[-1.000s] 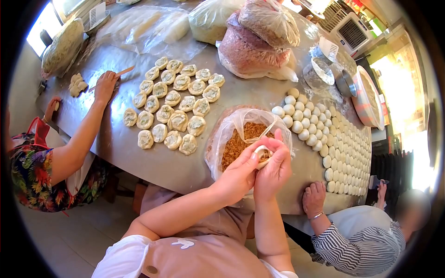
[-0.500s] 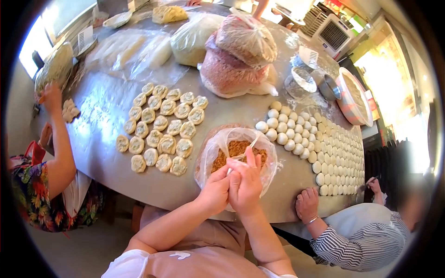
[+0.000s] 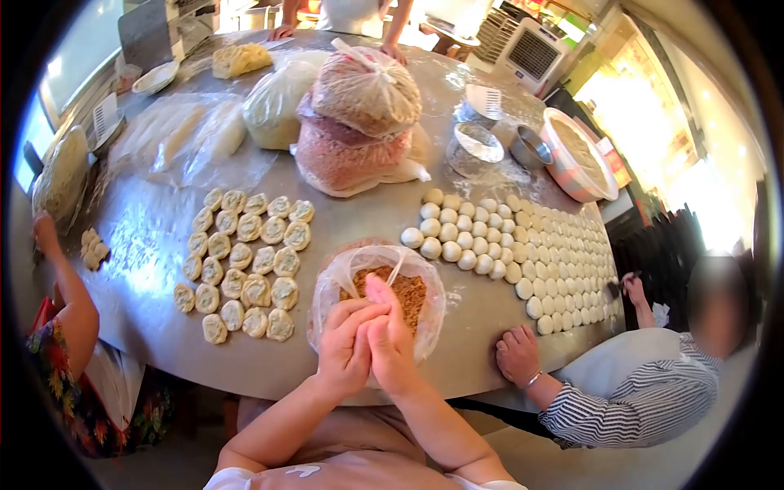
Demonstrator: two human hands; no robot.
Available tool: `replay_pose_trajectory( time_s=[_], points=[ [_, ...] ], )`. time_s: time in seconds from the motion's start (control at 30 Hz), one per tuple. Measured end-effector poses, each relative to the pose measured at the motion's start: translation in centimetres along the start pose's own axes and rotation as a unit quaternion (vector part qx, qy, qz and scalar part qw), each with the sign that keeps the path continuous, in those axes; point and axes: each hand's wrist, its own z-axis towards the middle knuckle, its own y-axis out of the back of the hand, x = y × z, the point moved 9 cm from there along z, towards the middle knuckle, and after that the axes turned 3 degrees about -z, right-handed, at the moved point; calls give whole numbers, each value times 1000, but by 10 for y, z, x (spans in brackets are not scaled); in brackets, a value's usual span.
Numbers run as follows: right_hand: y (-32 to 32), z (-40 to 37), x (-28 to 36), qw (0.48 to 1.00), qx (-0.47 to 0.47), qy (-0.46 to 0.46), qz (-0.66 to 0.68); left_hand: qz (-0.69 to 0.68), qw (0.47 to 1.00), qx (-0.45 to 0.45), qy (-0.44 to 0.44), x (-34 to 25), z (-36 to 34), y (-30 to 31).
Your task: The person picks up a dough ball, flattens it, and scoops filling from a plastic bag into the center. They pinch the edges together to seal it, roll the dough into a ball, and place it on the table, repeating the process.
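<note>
My left hand and my right hand are pressed together, fingers closed around one another. Whatever lies between the palms is hidden. Directly beyond them is a see-through plastic bag, its mouth spread wide, with crumbly brown filling inside. Fingertips reach over that filling from the near side. To the left sit rows of round dough pieces with pale, speckled tops. Smooth white dough balls stand in rows to the right.
Stacked bags of pinkish filling rise beyond the open bag. A pink-rimmed basin and metal bowl stand far right. One co-worker's fist rests on the table at right; another person's arm reaches in at left.
My hands have drawn closer together, the fingers folding over each other. The view has shifted, so the table contents appear further left. A person's arms now show at the far edge.
</note>
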Motion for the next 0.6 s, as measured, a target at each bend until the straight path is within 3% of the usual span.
replay_pose_trajectory(
  time_s=[0.07, 0.13, 0.17, 0.2, 0.23, 0.33, 0.37, 0.4, 0.43, 0.5, 0.53, 0.6],
  points=[
    [0, -3, -20, 998, 31, -58, 7, 54, 996, 25, -60, -1, 1, -5],
    [-2, -2, -22, 996, 6, -83, 33, -4, 999, 25, -22, 2, -1, -6],
    [2, -1, -23, 995, 3, -99, -8, -31, 999, 24, -1, 1, -1, -5],
    [6, -2, -22, 992, 1, -117, -47, 43, 997, 58, 26, 1, -2, -6],
    [9, -2, -19, 987, -2, -136, -87, -26, 998, 31, 56, 3, -2, -4],
    [22, 5, 8, 982, -52, -21, -181, -206, 961, -56, 177, 15, 0, 2],
    [27, 6, 15, 974, -74, 28, -212, -245, 944, -18, 221, 21, 1, -6],
    [25, 5, 10, 974, -33, -9, -222, -282, 923, 21, 262, 26, -1, -13],
    [16, 6, 20, 969, -14, 57, -242, -317, 897, 60, 302, 30, -3, -22],
    [-9, 3, 37, 943, 23, 185, -275, -310, 906, 62, 282, 25, -6, -29],
    [-7, 9, 9, 966, 73, 116, -218, -306, 910, 63, 273, 23, -10, -33],
    [19, 26, 1, 957, -33, 99, -269, -292, 910, 85, 282, 29, -29, -38]
  ],
)
